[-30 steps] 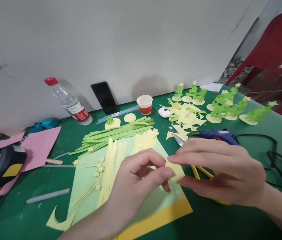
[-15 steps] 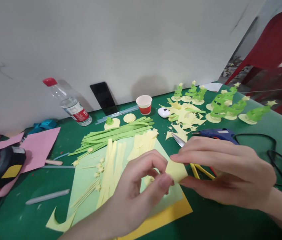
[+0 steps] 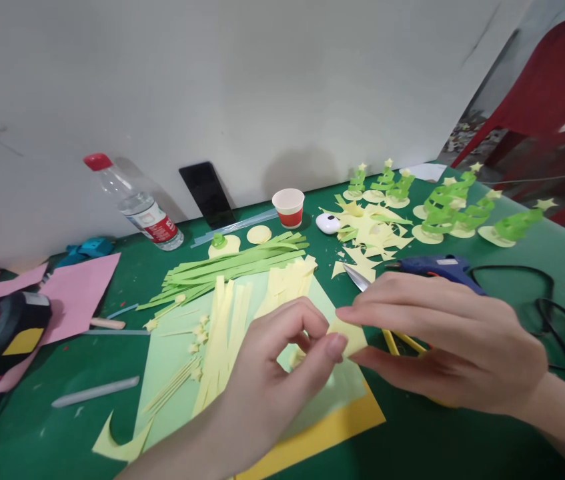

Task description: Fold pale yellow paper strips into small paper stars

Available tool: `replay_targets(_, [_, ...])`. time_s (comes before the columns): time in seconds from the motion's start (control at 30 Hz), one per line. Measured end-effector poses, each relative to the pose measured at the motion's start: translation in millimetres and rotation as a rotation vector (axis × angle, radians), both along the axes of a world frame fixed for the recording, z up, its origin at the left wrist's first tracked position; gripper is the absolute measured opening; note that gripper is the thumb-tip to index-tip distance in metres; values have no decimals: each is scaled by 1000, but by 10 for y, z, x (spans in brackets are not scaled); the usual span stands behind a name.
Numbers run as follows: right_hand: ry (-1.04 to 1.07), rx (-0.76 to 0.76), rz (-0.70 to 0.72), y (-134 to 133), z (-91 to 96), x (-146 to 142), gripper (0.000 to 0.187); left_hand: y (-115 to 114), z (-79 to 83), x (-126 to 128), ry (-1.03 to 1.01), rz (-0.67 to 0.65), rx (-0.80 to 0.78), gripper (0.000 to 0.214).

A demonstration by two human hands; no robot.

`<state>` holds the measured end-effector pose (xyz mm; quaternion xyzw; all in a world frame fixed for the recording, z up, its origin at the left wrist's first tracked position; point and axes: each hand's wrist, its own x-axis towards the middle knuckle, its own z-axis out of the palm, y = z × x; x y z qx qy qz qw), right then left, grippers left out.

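A small piece of pale yellow paper [image 3: 349, 335] is held up between my two hands. My left hand [image 3: 282, 373] pinches its left side between thumb and forefinger. The fingertips and thumb of my right hand [image 3: 442, 340] grip its right edges. Part of the paper is hidden behind my fingers. Below lies a light green sheet [image 3: 167, 367] over a yellow-orange one [image 3: 332, 440], with long yellow paper strips [image 3: 217, 340] and small paper stars [image 3: 197, 340] on it. Yellow-handled scissors [image 3: 357, 277] lie partly under my right hand.
Green strips [image 3: 232, 270] lie behind the sheet. A paper cup [image 3: 289, 210], bottle [image 3: 147, 213] and phone [image 3: 207, 193] stand near the wall. Paper scraps [image 3: 372, 230], spiral paper trees [image 3: 437, 207] and a blue glue gun [image 3: 435, 267] are right; pink paper [image 3: 82, 293] is left.
Both hands have shifted slightly left with the paper. My left thumb now sits a little higher on it, and the paper is turned slightly.
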<state>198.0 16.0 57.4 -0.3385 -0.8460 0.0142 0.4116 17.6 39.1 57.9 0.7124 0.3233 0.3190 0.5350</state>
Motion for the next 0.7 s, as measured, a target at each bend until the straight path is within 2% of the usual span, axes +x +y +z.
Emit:
replay_targets(0.17, [8, 19, -67, -21, -6, -32, 12, 7, -67, -17, -57, 47, 77, 32])
replay_targets(0.27, [59, 13, -102, -29, -6, -37, 11, 24, -86, -44, -120, 32, 39, 30])
replay_targets(0.37, [105, -6, -81, -22, 0, -43, 12, 32, -72, -47, -129, -44, -38, 24])
replay_targets(0.47, [143, -31, -25, -4, -1, -53, 13, 28, -55, -35, -122, -92, -33, 24])
replay_targets(0.57, [159, -46, 14, 10, -8, -59, 14, 21, -55, -30, -132, -75, -4, 27])
replay_targets(0.7, [164, -71, -20, 8, -9, -61, 11, 17, -58, -31, -118, -34, 42, 31])
